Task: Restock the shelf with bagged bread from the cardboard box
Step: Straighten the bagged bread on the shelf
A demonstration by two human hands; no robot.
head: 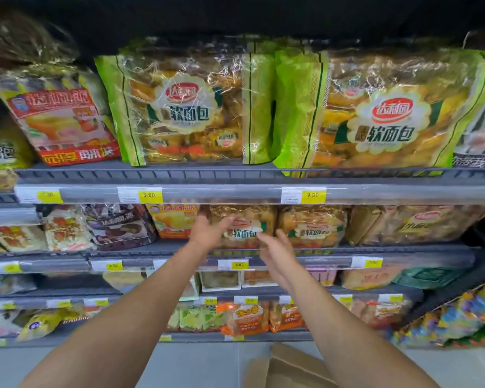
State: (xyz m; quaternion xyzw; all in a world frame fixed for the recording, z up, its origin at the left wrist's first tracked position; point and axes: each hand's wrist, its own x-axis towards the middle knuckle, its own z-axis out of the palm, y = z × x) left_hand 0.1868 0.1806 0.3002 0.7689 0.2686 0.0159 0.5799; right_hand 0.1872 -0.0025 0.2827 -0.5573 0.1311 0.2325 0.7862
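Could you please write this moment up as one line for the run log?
left hand: open, at bread bag | right hand: open, beside it | box: on floor

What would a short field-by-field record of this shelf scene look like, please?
left hand: open, fingers at the upper left edge of the bread bag
right hand: open, in front of that bag's lower right corner
bag location: second shelf, label facing out
top shelf: two green-edged bags above the 9.90 price tags
cardboard box: on the floor below, contents not visible
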